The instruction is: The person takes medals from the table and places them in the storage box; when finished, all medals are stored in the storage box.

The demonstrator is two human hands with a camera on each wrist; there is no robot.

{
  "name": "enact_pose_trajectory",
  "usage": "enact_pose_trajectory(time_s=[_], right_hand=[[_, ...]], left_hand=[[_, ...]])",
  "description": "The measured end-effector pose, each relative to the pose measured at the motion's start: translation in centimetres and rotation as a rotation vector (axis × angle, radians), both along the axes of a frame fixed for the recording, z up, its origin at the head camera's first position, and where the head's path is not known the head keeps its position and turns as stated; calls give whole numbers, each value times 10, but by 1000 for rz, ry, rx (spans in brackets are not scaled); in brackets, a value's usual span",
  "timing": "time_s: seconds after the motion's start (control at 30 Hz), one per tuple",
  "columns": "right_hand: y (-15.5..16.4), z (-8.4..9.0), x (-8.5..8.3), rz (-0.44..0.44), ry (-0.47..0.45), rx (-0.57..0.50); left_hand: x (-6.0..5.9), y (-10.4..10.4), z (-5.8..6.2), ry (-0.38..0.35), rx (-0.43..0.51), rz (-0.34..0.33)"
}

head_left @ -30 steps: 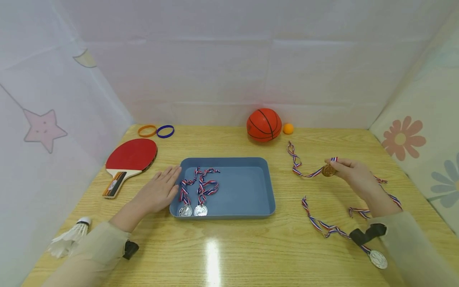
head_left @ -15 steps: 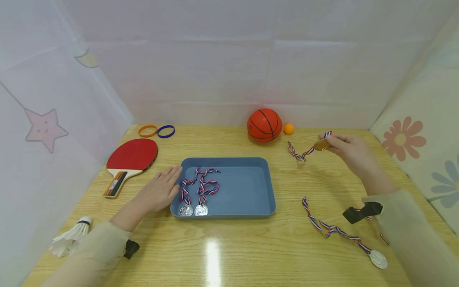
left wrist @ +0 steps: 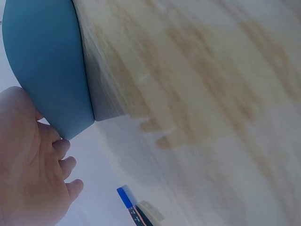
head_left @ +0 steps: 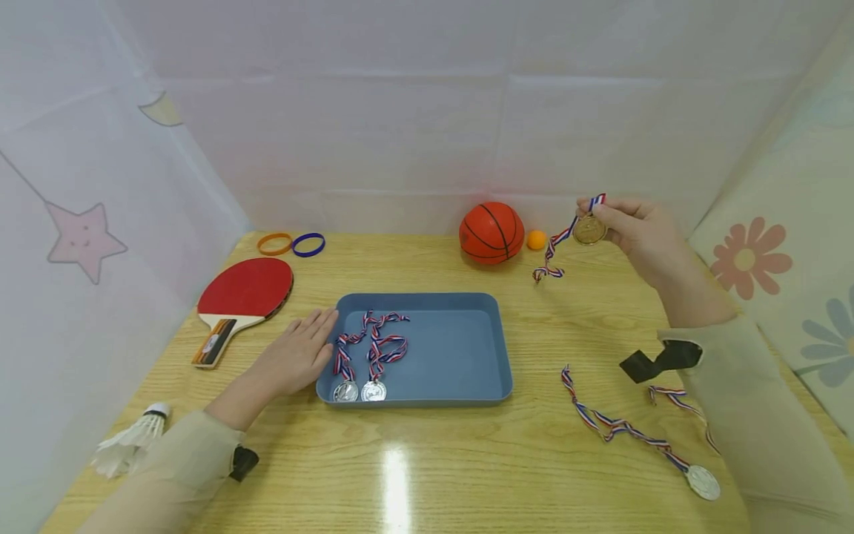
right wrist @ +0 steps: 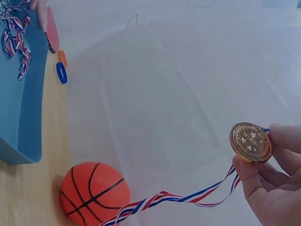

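Note:
My right hand (head_left: 640, 233) pinches a gold medal (head_left: 590, 230) near its top, raised over the back right of the table. Its red, white and blue ribbon (right wrist: 188, 195) trails down to the left, close to the basketball in the head view. Stars show on the face of the gold medal (right wrist: 251, 142) in the right wrist view. My left hand (head_left: 300, 356) lies with straight fingers against the left side of a blue-grey tray (head_left: 460, 356). Inside that tray, two silver medals (head_left: 373, 391) with knotted ribbons sit at the left.
A small basketball (head_left: 491, 233) and an orange ball (head_left: 537, 239) stand at the back. On the left are a red table tennis paddle (head_left: 247, 289), a shuttlecock (head_left: 133, 441), and orange and blue wristbands (head_left: 308, 245). Another silver medal (head_left: 703, 482) and ribbon lie at the front right.
My right hand has lifted the gold medal up and slightly left, and its ribbon has drawn up off much of the table. The left hand has stayed at the tray.

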State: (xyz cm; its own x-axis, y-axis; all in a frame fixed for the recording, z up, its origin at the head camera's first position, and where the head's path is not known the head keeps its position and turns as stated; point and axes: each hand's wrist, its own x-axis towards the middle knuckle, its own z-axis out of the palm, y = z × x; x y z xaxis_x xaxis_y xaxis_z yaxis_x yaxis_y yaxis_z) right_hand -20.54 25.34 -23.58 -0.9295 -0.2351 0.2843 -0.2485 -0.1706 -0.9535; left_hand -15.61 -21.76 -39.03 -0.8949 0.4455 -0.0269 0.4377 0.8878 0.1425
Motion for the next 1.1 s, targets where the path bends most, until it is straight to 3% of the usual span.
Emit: enact_pose_trajectory(time_s=[0.27, 0.47, 0.87, 1.1], right_hand=[[-24, 35, 11, 21, 32, -90], [-47, 48, 21, 67, 73, -100], [-99, 37, 17, 157, 88, 110], [-127, 23, 11, 229, 88, 168]], left_hand=[[0, -1, -2, 10, -9, -2], [0, -1, 0, 11, -9, -5], [1, -2, -1, 13, -15, -1], [1, -2, -2, 20, -16, -3]])
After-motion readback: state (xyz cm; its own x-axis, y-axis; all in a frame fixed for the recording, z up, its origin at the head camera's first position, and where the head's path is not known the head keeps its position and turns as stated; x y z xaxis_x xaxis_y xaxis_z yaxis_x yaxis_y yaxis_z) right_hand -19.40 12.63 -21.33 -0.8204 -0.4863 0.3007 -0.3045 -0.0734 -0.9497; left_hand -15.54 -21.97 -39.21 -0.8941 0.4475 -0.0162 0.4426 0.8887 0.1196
